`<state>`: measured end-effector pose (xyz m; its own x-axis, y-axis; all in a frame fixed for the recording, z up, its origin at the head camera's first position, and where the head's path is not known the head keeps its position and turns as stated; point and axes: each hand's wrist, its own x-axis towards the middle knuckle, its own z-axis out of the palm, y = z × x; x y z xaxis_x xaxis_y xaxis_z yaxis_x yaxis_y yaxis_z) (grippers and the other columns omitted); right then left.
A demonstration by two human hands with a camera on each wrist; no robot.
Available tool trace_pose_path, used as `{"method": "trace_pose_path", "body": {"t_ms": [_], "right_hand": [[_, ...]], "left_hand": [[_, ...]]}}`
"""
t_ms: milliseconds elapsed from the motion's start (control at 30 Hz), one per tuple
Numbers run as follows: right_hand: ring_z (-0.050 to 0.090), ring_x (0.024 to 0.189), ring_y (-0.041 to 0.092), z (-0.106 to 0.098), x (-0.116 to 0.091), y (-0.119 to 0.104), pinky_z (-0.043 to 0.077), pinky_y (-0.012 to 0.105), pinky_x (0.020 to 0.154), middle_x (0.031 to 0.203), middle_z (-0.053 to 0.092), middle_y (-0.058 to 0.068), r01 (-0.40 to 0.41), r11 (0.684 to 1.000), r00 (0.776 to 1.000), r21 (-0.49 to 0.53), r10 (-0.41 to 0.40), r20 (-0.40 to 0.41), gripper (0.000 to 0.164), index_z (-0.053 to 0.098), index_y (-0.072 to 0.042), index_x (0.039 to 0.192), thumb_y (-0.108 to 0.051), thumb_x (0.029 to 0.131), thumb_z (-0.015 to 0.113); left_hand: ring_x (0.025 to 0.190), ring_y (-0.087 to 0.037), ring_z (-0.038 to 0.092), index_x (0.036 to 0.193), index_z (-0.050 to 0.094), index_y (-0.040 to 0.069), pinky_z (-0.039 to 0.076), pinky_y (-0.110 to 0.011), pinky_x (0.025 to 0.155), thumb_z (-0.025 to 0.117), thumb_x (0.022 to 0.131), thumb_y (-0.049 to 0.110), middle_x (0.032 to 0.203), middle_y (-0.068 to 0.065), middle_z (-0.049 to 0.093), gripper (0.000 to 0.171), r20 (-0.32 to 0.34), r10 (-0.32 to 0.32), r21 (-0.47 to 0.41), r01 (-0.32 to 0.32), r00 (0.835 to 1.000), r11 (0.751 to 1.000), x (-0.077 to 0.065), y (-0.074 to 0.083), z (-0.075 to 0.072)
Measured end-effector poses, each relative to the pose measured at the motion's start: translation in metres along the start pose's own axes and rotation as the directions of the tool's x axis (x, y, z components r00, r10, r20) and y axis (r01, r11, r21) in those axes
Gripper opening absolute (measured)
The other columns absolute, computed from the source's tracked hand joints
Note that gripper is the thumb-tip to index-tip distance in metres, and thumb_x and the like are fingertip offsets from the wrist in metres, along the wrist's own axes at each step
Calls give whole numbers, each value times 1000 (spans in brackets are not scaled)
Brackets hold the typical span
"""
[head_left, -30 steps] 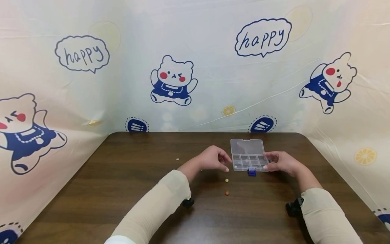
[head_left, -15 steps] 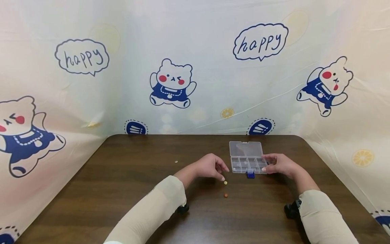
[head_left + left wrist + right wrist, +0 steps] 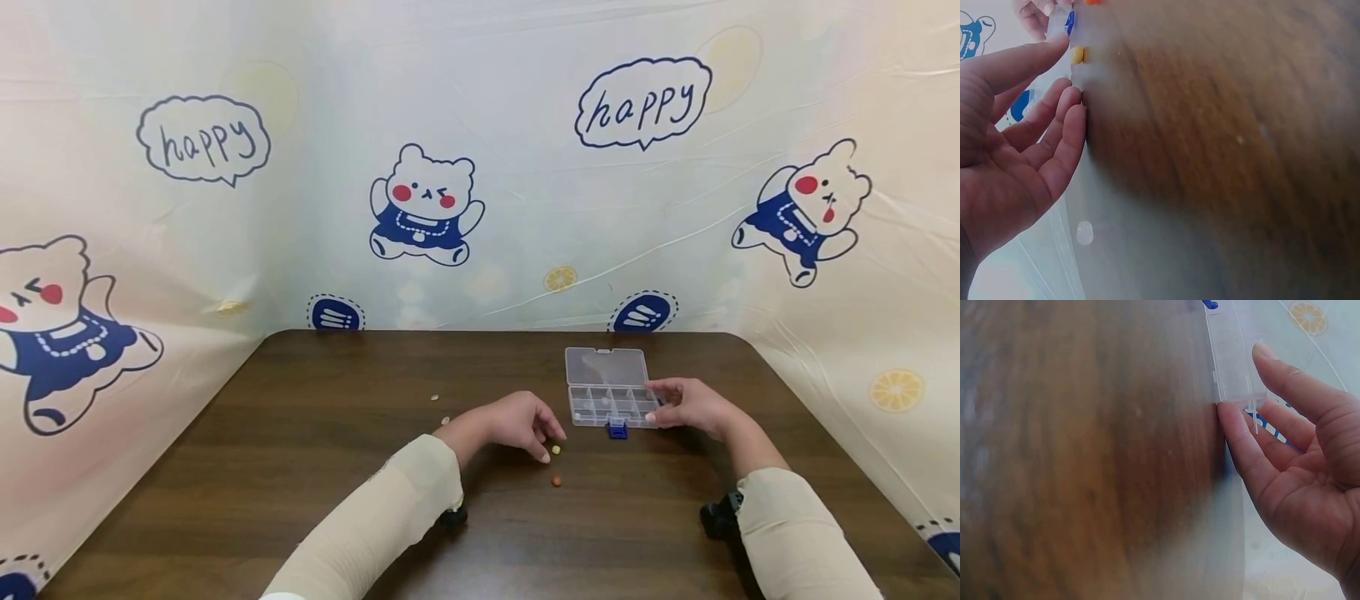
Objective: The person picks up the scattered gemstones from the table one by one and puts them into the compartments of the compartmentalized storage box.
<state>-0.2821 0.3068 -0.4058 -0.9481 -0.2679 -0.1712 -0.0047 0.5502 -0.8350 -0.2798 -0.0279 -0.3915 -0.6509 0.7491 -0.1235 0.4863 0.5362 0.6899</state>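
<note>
- On the worktop we've a clear plastic box, right of centre, toward the far edge; lid swung up/back on the far side, w/ a blue latch at the near side.
- Inside the box we see 2 rows of small compartments; a pale speck shows in the near-left one, too small for us to ID.
- Our R hand grips the box's right end: thumb at the near corner, fingers at the end & far corner.
- Our L hand is left of the box, low over the worktop, palm turned toward the box; thumb & fingers spread apart, nothing held.
- Yellow bead sits just beside the L hand's thumb tip, approx. in front of the box's left end; in the L wrist view we see a gap btwn thumb & bead.
- Orange-brown bead lies nearer us than the yellow one, well apart from the box.
- 2 pale beads lie left of the L hand, one close to the wrist, the other a bit farther back.
- Both arms wear beige sleeves, w/ a black wrist cam at each cuff.
- Behind: pale curtain w/ bears, orange slices & "happy" bubbles.
</note>
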Motion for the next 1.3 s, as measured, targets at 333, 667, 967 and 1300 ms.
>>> {"method": "trace_pose_path", "body": {"t_ms": [333, 667, 967, 1300], "right_hand": [[62, 91, 25, -3, 0, -3, 55, 36, 82, 142, 39, 33, 0, 999, 1000, -37, 0, -7, 77, 42, 3, 144, -20, 81, 81], [61, 92, 25, -2, 0, -2, 55, 35, 82, 142, 39, 34, 3, 1000, 1000, -26, -3, 2, 77, 42, 5, 143, -19, 81, 81], [62, 91, 25, 0, 0, -2, 55, 35, 81, 141, 38, 35, 9, 1000, 1000, -4, -9, 5, 78, 41, 7, 143, -16, 81, 81], [60, 92, 26, 1, 0, -3, 55, 35, 81, 141, 39, 35, 2, 1000, 1000, -13, -2, 9, 78, 40, 6, 144, -17, 81, 81]], "left_hand": [[76, -2, 56, 99, 78, 13, 47, -16, 71, 85, 73, 5, 84, 9, 68, 28, 7, 10, 112, -11, 1000, 994, 11, -3, 1], [70, 4, 53, 98, 79, 16, 44, -15, 68, 84, 77, 13, 82, 9, 71, 22, 5, 31, 195, -31, 1000, 980, 13, -6, 4], [69, 3, 53, 99, 79, 13, 44, -15, 67, 83, 77, 11, 75, 10, 65, 23, 11, 36, 149, -37, 999, 988, 12, -9, 6], [64, 3, 53, 93, 80, 13, 45, -15, 64, 80, 81, 11, 70, 15, 66, 11, 11, 23, 146, -24, 1000, 989, 12, -13, 8]]}}
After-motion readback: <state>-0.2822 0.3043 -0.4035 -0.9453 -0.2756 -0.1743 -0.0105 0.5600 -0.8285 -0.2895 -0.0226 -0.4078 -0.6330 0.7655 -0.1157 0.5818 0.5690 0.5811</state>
